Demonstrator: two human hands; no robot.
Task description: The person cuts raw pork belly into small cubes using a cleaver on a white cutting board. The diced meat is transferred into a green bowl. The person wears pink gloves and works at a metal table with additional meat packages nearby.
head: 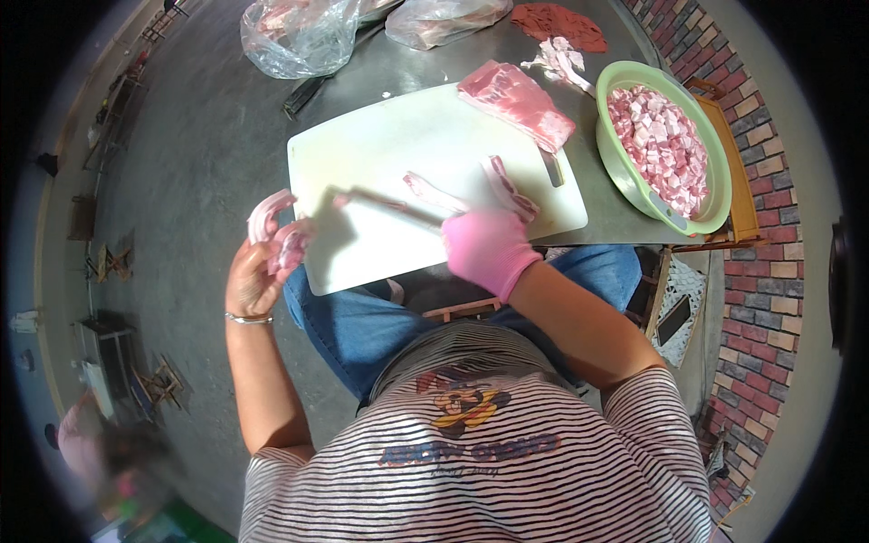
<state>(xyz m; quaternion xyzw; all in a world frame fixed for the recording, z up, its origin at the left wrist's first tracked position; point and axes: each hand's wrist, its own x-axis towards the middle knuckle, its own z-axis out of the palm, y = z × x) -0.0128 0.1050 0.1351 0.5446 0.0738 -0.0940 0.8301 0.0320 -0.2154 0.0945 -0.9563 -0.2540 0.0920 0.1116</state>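
Note:
My left hand [252, 275], bare with a bracelet at the wrist, holds curled raw pork with a pale fatty strip [261, 214] just off the left edge of a white cutting board [366, 149]. My right hand [485, 248], in a pink glove, is closed around what looks like a knife [390, 200]; its motion-blurred blade points left over the board. One pork strip [434, 193] lies beyond the glove and another strip [509, 190] to its right. A larger slab of raw pork [516, 105] rests across the board's far right corner.
On the metal table [421, 71] stands a green basin [604, 153] of diced pork at the right. Fatty trimmings [557, 64], a red cloth [560, 26] and plastic bags of meat [299, 41] lie at the far side. A blurred person [102, 448] is at the lower left.

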